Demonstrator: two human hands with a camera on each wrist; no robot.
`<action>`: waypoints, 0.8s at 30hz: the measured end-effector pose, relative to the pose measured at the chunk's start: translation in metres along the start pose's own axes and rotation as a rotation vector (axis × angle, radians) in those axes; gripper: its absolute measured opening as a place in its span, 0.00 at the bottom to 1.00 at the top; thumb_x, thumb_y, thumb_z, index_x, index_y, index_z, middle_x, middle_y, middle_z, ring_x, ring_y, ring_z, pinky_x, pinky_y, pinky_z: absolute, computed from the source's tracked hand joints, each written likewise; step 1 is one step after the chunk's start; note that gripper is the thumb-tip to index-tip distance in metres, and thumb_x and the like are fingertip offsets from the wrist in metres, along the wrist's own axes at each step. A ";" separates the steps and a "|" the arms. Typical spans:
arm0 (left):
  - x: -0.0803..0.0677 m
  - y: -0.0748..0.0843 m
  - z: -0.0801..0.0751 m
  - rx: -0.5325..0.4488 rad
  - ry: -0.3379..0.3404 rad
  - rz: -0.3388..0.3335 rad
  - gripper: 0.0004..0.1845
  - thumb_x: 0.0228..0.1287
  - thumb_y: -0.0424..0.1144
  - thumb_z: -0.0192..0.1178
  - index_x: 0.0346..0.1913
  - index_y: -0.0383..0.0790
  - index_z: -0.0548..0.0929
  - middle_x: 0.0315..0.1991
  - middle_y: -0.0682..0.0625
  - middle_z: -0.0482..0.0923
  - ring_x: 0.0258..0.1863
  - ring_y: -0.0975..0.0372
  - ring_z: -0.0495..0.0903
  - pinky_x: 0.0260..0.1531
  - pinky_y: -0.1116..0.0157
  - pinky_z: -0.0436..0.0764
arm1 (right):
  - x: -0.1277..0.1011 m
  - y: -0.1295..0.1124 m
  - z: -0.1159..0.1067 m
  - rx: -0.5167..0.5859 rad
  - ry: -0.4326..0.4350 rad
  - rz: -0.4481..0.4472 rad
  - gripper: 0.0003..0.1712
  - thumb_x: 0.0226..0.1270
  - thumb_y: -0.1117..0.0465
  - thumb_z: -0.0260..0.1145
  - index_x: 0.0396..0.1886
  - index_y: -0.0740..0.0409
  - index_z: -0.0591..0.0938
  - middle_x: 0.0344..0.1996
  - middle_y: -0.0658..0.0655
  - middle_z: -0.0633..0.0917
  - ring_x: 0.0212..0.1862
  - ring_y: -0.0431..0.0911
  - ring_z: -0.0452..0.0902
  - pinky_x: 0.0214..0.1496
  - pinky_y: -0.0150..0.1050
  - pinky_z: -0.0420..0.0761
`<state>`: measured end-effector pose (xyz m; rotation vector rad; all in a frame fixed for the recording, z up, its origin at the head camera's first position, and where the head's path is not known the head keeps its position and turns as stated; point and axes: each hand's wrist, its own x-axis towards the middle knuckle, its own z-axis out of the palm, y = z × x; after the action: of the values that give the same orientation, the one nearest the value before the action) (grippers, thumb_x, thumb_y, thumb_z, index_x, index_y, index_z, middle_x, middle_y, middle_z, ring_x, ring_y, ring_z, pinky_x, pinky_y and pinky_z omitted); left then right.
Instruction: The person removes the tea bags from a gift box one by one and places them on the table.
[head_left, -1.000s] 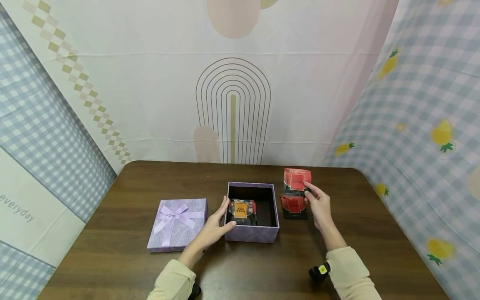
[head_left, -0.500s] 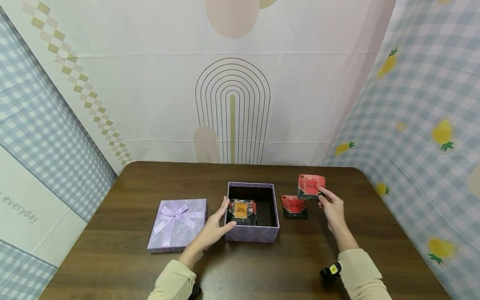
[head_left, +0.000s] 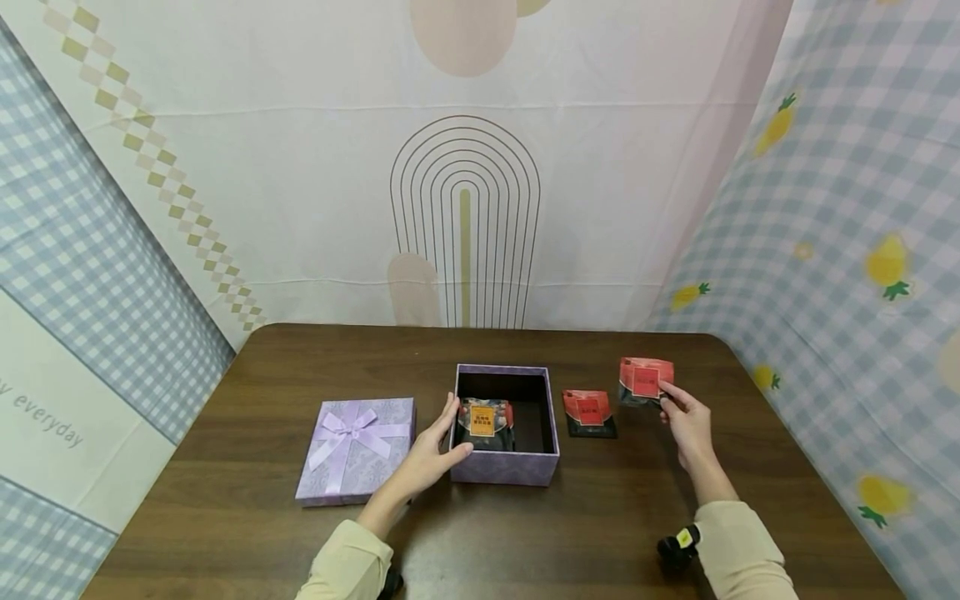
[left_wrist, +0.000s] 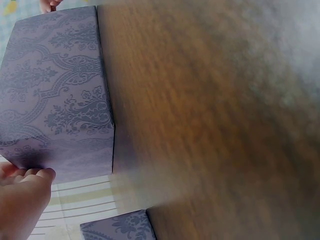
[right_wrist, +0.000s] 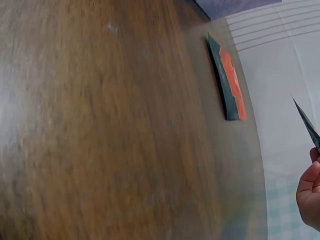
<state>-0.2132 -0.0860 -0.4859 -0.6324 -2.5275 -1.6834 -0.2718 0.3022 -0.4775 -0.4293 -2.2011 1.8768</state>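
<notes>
The worktop (head_left: 540, 533) is showing semi-gloss wood grain; the box (head_left: 502, 469) is looking paper-covered, the bow (head_left: 352, 426) satiny, the held packet (head_left: 643, 381) plastic-like; matt, creased cloth (head_left: 315, 200) is hanging behind.

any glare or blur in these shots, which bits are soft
Head view: mostly crisp, with a faint sheen on the near part of the table; left wrist view: the box has a clear pattern, but the table smears toward the right, with pale haze at the top right; right wrist view: pale glare at the left edge, table grain soft, right hand cut off by the frame.
</notes>
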 end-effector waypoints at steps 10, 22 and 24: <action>-0.002 0.017 -0.003 -0.020 -0.021 -0.046 0.38 0.57 0.30 0.59 0.68 0.27 0.52 0.69 0.35 0.42 0.68 0.48 0.47 0.64 0.51 0.48 | 0.002 0.001 -0.008 -0.065 -0.022 -0.004 0.22 0.66 0.70 0.51 0.60 0.69 0.70 0.28 0.34 0.75 0.25 0.31 0.71 0.31 0.25 0.75; -0.001 0.001 -0.001 -0.023 -0.020 -0.035 0.39 0.58 0.33 0.60 0.69 0.31 0.52 0.70 0.36 0.41 0.69 0.50 0.46 0.65 0.51 0.48 | 0.005 0.018 -0.013 -0.279 -0.113 0.007 0.22 0.66 0.70 0.50 0.59 0.70 0.70 0.35 0.52 0.78 0.26 0.35 0.71 0.27 0.27 0.73; -0.002 0.002 -0.001 -0.020 -0.019 -0.049 0.39 0.58 0.33 0.60 0.69 0.32 0.52 0.70 0.38 0.41 0.69 0.50 0.47 0.65 0.51 0.49 | 0.004 0.022 -0.014 -0.354 -0.135 -0.009 0.22 0.65 0.70 0.50 0.58 0.71 0.70 0.37 0.59 0.79 0.26 0.35 0.72 0.26 0.28 0.73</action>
<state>-0.2109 -0.0867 -0.4846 -0.5954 -2.5623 -1.7290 -0.2692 0.3201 -0.4972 -0.3573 -2.6303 1.5507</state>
